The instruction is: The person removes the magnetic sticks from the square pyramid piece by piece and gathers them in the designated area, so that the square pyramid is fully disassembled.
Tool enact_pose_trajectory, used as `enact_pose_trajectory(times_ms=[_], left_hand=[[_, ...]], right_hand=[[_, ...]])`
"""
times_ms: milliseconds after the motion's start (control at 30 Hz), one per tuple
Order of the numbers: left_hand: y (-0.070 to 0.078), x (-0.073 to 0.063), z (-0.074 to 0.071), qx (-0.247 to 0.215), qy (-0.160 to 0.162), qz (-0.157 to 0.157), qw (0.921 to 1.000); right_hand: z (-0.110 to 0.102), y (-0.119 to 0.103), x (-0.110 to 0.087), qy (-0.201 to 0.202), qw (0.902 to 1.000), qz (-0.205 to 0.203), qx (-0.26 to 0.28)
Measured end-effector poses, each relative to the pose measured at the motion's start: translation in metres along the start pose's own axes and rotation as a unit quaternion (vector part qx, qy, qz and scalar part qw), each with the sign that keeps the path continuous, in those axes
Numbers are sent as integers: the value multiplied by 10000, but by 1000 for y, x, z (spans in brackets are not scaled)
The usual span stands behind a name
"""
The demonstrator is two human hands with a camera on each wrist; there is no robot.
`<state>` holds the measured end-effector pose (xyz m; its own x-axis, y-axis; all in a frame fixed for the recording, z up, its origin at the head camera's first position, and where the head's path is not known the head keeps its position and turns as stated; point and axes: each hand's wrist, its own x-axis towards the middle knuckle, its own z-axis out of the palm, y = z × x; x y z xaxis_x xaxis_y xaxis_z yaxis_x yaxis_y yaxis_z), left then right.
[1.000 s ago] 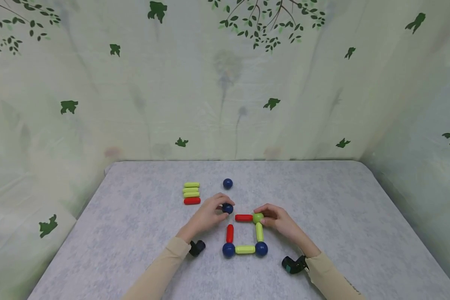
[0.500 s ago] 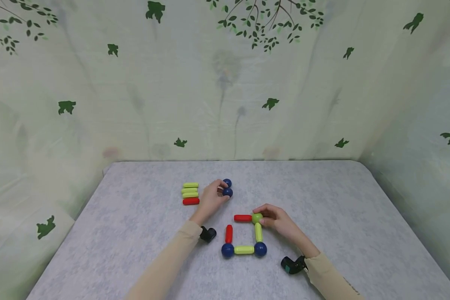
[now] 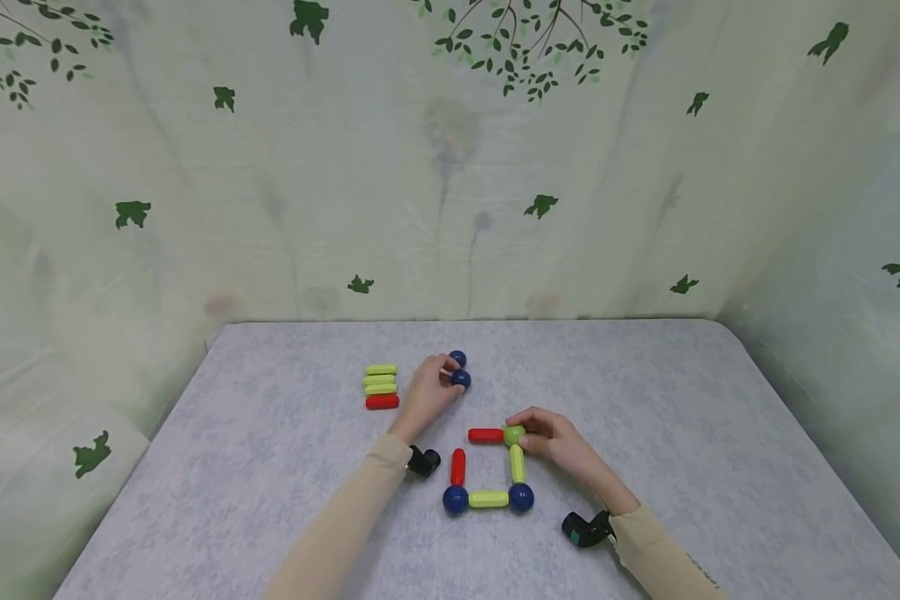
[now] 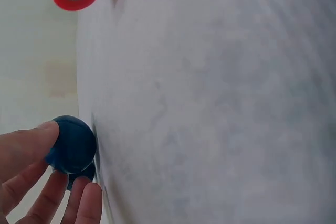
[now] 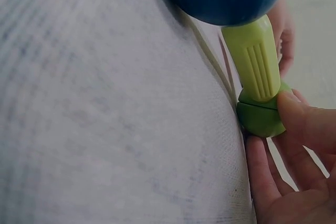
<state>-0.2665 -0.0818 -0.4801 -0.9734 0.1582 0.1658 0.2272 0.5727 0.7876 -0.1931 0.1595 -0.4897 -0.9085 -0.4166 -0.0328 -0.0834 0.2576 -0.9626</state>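
The left hand (image 3: pixel 426 393) pinches a navy ball (image 3: pixel 461 379) between thumb and fingers over a mottled grey table (image 3: pixel 645 400), seen through the cameras I run from a distance. Just beyond those fingertips sits a second navy ball (image 3: pixel 458 358), partly hidden; whether the two balls touch, I cannot tell. Left of the same hand, three lime rods (image 3: pixel 380 380) lie in a row with a loose red rod (image 3: pixel 382 402), the red one nearest the wearer.

To the right of that hand, and closer to the wearer, I see the right hand (image 3: pixel 557 436) with thumb and fingertips clamped on a green ball (image 3: pixel 513 436). From that grip, a red bar (image 3: pixel 485 436) reaches left and a lime bar (image 3: pixel 517 464) runs wearerward to a navy corner ball (image 3: pixel 521 497). A lime crossbar (image 3: pixel 488 499) joins it to another navy corner ball (image 3: pixel 455 501) farther left of the right hand, where a red side bar (image 3: pixel 458 467) points away from the wearer. The two red bars stand apart at their free ends.
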Motion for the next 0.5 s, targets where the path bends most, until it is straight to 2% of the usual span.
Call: enact_pose_trajectory(times_ms=[100, 167, 267, 333, 400, 433, 500], left_hand=[[2, -7, -5, -9, -23, 188, 9998], [4, -14, -8, -39, -251, 415, 9988], [9, -26, -11, -172, -1064, 816, 9908], [12, -35, -11, -169, -1720, 964, 9802], [16, -42, -10, -94, -2233, 1066, 9689], [17, -45, -9, 1, -2389, 1106, 9647], [20, -49, -6, 187, -2504, 1165, 9609]], right_hand=[[1, -1, 0, 21, 10000, 59, 8], [1, -1, 0, 12, 10000, 74, 9], [1, 0, 0, -1, 9999, 104, 35], [0, 0, 0, -25, 9999, 88, 64], [0, 0, 0, -43, 9999, 52, 102], [0, 0, 0, -53, 9999, 26, 130], [0, -1, 0, -81, 9998, 5, 177]])
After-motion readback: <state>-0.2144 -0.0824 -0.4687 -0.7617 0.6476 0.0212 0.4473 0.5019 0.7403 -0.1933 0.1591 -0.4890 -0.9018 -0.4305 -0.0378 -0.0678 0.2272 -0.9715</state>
